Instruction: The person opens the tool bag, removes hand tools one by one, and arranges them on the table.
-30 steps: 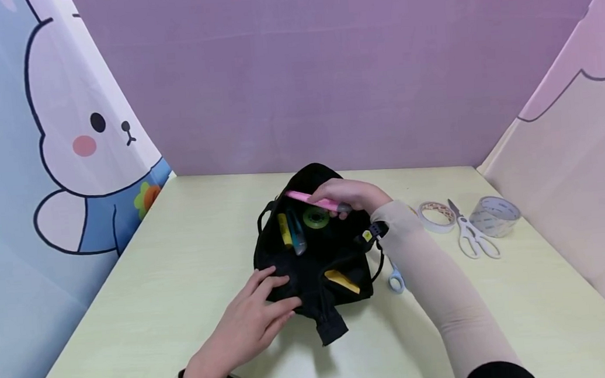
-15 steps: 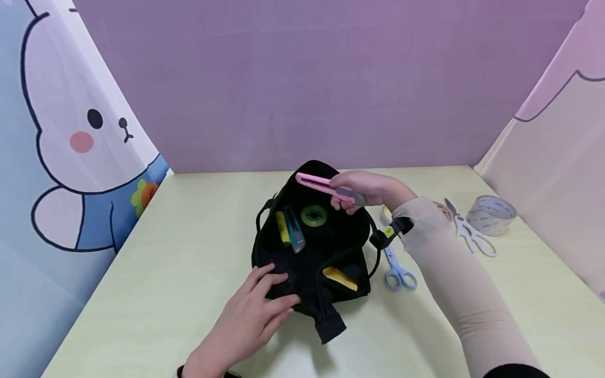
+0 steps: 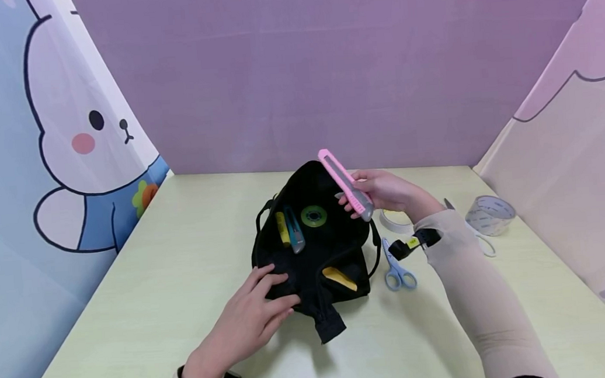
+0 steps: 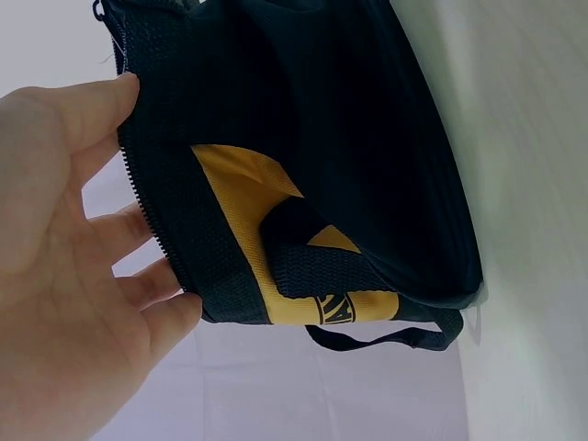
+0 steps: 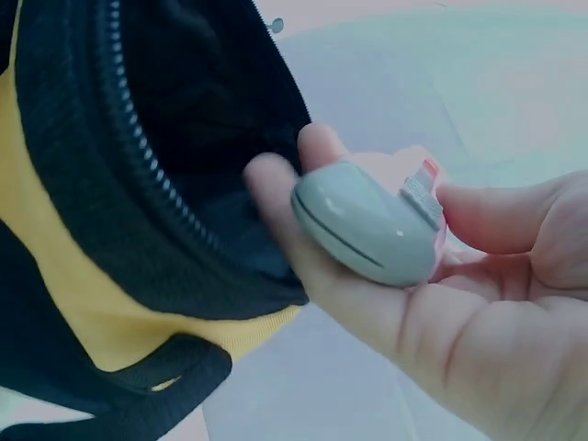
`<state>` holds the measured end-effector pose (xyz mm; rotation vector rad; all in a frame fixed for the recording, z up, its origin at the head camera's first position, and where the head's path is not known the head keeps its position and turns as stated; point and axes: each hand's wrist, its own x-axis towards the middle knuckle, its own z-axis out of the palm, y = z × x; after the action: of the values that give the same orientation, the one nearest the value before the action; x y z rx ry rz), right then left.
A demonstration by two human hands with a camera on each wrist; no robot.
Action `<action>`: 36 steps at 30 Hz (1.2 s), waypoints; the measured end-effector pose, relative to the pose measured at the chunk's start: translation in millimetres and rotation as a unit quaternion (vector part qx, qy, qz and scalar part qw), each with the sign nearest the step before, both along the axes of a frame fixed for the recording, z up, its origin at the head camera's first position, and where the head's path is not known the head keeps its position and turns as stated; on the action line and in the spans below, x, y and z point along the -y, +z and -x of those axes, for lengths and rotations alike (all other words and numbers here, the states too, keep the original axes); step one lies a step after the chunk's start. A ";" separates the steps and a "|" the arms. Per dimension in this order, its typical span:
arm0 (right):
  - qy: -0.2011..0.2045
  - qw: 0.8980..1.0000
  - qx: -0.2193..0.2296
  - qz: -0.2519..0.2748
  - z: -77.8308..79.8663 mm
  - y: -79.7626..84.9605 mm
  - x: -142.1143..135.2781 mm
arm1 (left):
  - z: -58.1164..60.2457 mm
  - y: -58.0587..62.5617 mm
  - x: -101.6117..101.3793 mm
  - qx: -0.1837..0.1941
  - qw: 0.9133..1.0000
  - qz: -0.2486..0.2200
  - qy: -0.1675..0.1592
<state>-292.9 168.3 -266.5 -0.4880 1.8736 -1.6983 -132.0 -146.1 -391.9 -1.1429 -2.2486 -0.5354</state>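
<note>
A black zippered bag (image 3: 307,259) with yellow panels lies with its mouth gaping. Its rim is gripped by my left hand (image 3: 245,316), the thumb on the outer face and the fingers over the zipper edge (image 4: 147,202). Inside the bag are a yellow stick-like item (image 3: 283,228), a blue utility knife (image 3: 295,230) and a green tape roll (image 3: 314,216). A pink utility knife (image 3: 341,177) with a grey end (image 5: 367,225) is held in my right hand (image 3: 387,192), tilted above the bag's right side. The right fingers curl round its lower part.
Blue scissors (image 3: 398,270) lie right of the bag. Beyond them a white tape roll (image 3: 397,222) is partly covered by the right hand. A wide clear tape roll (image 3: 490,215) stands farther right, and white scissors (image 3: 488,246) are mostly hidden by the sleeve.
My right hand has lifted the pink utility knife out of the bag's mouth, moving it right and turning it more upright. The left hand and bag stay nearly still.
</note>
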 end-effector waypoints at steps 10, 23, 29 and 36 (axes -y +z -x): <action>-0.047 0.997 -0.044 0.049 -14.6 -5.4 -34.6 | -0.3 0.0 2.0 -0.008 1.000 -0.007 -0.005; -0.099 0.989 -0.022 0.111 -33.2 -17.4 -78.8 | -0.9 1.0 2.7 0.003 1.000 -0.004 0.000; -0.126 0.984 0.007 0.129 -40.9 -30.4 -90.7 | -1.1 0.5 3.0 0.004 1.000 -0.004 0.001; -0.151 0.978 0.026 0.142 -47.8 -48.7 -107.7 | -1.3 0.6 3.1 -0.004 1.000 -0.005 0.000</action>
<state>-245.1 276.0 -315.2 -0.2702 1.7430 -2.1742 -130.8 -149.3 -391.4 -1.1381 -2.2360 -0.5414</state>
